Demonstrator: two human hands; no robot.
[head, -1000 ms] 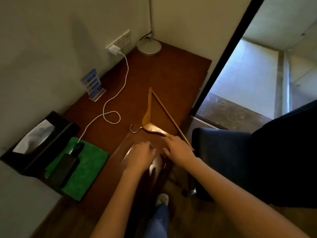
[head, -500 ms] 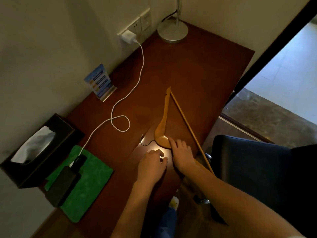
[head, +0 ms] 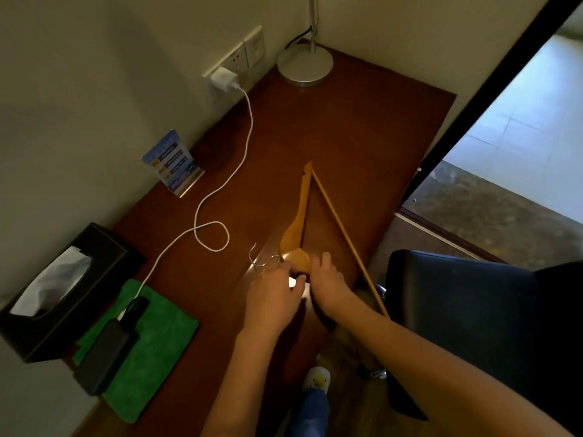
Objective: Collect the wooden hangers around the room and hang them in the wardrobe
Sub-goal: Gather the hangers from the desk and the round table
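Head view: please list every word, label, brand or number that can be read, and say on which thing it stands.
Blue card in a clear stand: rows of print, too blurred to read.
Black tissue box, white charger plug, wooden hanger: no text shows.
So nothing here can be read.

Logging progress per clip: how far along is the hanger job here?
Done: nothing shown; no wardrobe in view. In hand: left hand and right hand are on one wooden hanger lying on the desk, grip unclear. Left: lift it, carry and hang it.
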